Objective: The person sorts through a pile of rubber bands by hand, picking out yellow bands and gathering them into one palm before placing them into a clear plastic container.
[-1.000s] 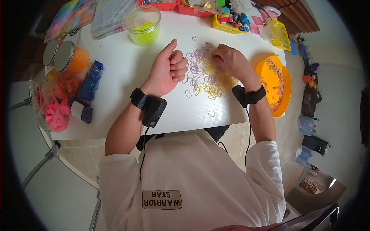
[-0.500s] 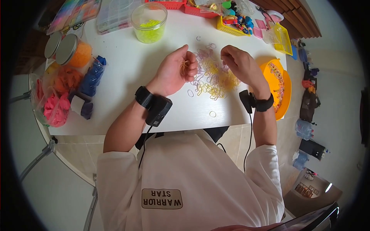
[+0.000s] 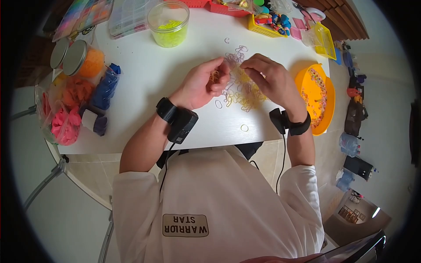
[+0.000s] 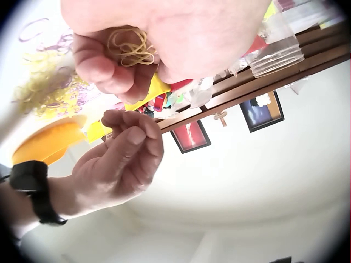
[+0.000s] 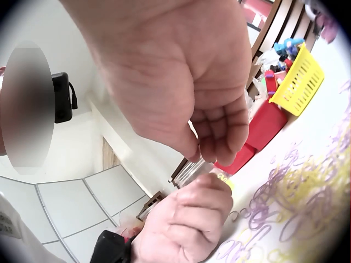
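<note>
Several yellow rubber bands lie in the palm of my left hand, its fingers curled round them. Across from it, my right hand hovers above the loose bands, its fingers bent; the right wrist view has its thumb tip close to the fingertips, and no band is plainly seen between them. Purple and yellow bands are spread in a loose pile on the white table, below and between both hands. A single band lies apart near the front edge.
A clear tub of green bands stands behind my left hand. Jars and bagged coloured material are at the left. An orange tray of beads sits at the right; yellow baskets are at the back.
Compared with a second ago, my left hand has moved right and its palm has turned up, showing the bands. My right hand has lifted off the pile, and its fingers have drawn nearer to the left hand.
</note>
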The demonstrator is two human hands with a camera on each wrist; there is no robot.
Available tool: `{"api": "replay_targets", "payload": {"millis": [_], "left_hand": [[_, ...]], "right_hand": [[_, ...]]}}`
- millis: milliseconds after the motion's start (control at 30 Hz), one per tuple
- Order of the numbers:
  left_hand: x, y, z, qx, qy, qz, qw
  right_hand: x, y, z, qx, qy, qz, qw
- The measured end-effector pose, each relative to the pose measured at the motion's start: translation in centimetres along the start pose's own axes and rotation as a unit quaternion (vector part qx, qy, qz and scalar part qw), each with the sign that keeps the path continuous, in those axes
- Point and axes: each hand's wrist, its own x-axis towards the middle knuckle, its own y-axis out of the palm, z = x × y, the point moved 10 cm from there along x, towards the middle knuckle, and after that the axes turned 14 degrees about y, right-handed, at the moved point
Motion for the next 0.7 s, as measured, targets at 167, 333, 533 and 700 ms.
{"api": "replay_targets", "payload": {"millis": [167, 333, 533, 700], "left_hand": [[-0.2, 0.2, -1.3, -0.004, 0.006, -0.018, 1.000], [-0.3, 0.4, -2.4, 0.004, 0.022, -0.016, 1.000], [-0.1, 0.0, -1.9, 0.012, 0.017, -0.022, 1.000], [-0.2, 0.3, -1.8, 0.013, 0.014, -0.022, 1.000]], "right_hand": [[-1.8, 0.2, -4.0, -0.110, 0.044, 0.078, 0.990], [-3.3, 1.7, -5.9, -0.140, 0.040, 0.051, 0.988], [-3.3, 0.4, -5.6, -0.101, 0.055, 0.052, 0.992], [-3.6, -1.4, -5.8, -0.037, 0.094, 0.046, 0.994]]}}
